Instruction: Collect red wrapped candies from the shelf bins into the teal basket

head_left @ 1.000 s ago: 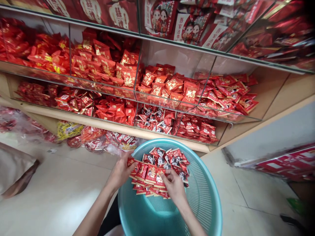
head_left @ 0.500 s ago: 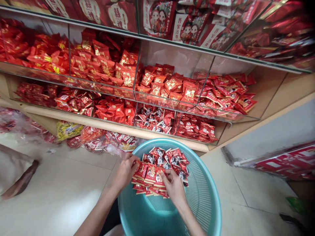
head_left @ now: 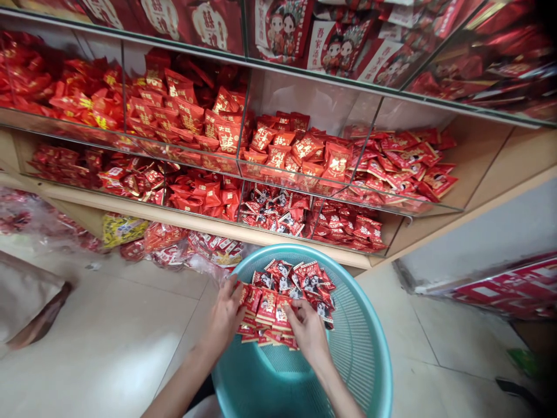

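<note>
A teal plastic basket (head_left: 369, 325) stands on the floor in front of me. Inside it, a row of small red packets (head_left: 267, 304) with pale bottom edges lies above more packets of the same kind. My right hand (head_left: 308, 331) pinches the right end of this row between thumb and fingers. At the left end, my left hand (head_left: 224, 319) has its fingers curled around the edge of the row; the fingertips are partly hidden. Behind the row, a heap of red and black packets (head_left: 311, 276) with panda-like pictures fills the far side of the basket.
Glass-fronted shelves (head_left: 300, 186) full of red wrapped packets rise beyond the basket. Clear bags of packets (head_left: 165, 238) lie under the bottom shelf. A pale cloth-like item with a dark edge (head_left: 30, 302) is at the left. A red printed sheet (head_left: 509, 287) leans at the right.
My left hand has shifted slightly, its fingers now stretching more along the row's left edge. The right hand keeps its pinch, and the packets have barely moved.
</note>
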The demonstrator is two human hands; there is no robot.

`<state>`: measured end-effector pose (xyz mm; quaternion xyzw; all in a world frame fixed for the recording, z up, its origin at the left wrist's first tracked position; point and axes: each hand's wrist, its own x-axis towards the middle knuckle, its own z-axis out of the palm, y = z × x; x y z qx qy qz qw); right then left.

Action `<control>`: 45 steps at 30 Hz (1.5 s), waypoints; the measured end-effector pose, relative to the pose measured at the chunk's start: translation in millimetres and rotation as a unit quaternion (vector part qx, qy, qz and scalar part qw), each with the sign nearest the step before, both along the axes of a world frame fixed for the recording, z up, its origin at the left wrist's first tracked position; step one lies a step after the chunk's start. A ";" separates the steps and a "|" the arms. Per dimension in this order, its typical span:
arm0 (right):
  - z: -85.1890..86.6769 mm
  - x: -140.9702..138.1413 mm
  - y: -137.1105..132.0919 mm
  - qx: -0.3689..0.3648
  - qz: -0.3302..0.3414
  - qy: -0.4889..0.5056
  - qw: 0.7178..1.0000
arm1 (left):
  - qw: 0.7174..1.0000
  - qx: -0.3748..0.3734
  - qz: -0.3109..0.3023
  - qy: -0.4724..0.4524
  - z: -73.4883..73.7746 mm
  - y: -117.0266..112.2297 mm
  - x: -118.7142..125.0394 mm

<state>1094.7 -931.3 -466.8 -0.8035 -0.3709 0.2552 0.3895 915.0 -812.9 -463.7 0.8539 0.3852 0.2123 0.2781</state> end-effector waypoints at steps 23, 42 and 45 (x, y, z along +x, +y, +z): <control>-5.9 -0.8 -3.1 -0.008 0.001 0.032 0.999 | 0.975 0.139 -0.108 0.133 3.2 -3.5 0.8; -10.1 0.3 -3.2 -0.008 -0.002 0.025 1.000 | 0.965 0.045 -0.222 0.129 21.8 12.6 15.6; -8.9 0.1 -3.3 -0.009 0.000 0.018 1.000 | 0.969 0.041 -0.218 0.110 23.0 15.1 13.3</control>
